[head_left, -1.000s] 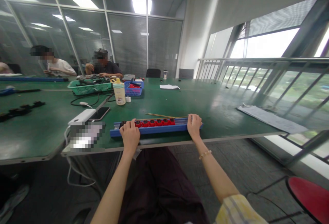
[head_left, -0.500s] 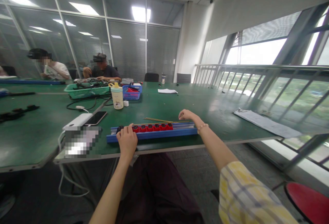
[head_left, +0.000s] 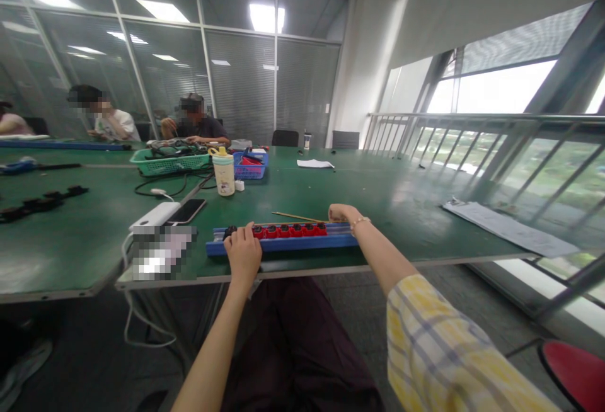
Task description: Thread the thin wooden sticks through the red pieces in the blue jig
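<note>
A blue rail [head_left: 302,244] lies along the near edge of the green table, its channel holding a row of several red blocks [head_left: 284,230] with dark tops. My left hand [head_left: 243,251] is closed over the rail's left part, next to a black piece [head_left: 230,232] at that end. Behind the rail's right end, my right hand [head_left: 345,213] is bent down with curled fingers. A thin yellowish rod [head_left: 297,216] runs across the table toward those fingers. Their tips are hidden, so what they pinch is unclear.
Left of the rail lie a phone [head_left: 188,211] and a white power strip [head_left: 155,215] with cables. Beyond stand a cup [head_left: 224,176], a green basket [head_left: 170,165] and a blue basket [head_left: 252,171]. A clipboard [head_left: 510,228] lies right. Several people sit across the room.
The view has shifted slightly. My right hand has come down and left toward the rail and the rod's end, fingers more curled. My left hand stays on the rail.
</note>
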Demonstrator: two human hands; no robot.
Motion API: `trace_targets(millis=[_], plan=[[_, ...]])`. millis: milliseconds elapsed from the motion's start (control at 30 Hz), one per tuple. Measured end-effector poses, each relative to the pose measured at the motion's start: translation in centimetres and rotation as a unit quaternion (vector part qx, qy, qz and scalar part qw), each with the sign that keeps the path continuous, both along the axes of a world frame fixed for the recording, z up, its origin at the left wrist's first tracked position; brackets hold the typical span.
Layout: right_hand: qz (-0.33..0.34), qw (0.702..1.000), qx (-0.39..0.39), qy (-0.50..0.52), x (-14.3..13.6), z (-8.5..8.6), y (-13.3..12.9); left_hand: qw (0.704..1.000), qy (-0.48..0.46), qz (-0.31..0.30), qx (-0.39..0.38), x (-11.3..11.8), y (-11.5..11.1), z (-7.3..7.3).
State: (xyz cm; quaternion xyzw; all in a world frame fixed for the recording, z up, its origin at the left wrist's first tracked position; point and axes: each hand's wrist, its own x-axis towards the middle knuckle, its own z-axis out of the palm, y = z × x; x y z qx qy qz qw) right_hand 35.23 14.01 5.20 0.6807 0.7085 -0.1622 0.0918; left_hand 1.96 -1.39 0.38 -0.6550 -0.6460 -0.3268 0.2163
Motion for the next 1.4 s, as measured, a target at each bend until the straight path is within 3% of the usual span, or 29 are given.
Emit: trace_targets(millis=[633, 967, 1067, 1133, 1300, 1400], plan=[[0.024, 0.998, 0.04, -0.052, 0.1, -0.5, -0.9, 1.0, -0.012, -0.007, -0.006, -0.1, -0.3, 0.1], [-0.051, 0.968, 0.236, -0.062, 3.0, 1.4, -3.5, 1.0, -0.02, -0.016, -0.007, -0.3, -0.4, 0.1], [-0.089, 0.927, 0.364, -0.018, 3.1, 1.4, -5.4, 1.0, -0.022, -0.014, -0.011, -0.3, -0.5, 0.1], [-0.109, 0.877, 0.466, 0.028, 2.8, 0.6, -7.0, 1.0, -0.02, -0.014, -0.012, -0.3, -0.5, 0.1], [-0.133, 0.725, 0.663, 0.13, 0.9, -3.6, -11.0, 1.0, -0.022, -0.016, -0.01, -0.3, -0.6, 0.2], [-0.086, 0.694, 0.702, 0.136, -0.4, -6.2, -12.6, 1.0, -0.023, -0.015, -0.006, -0.2, -0.6, 0.2]])
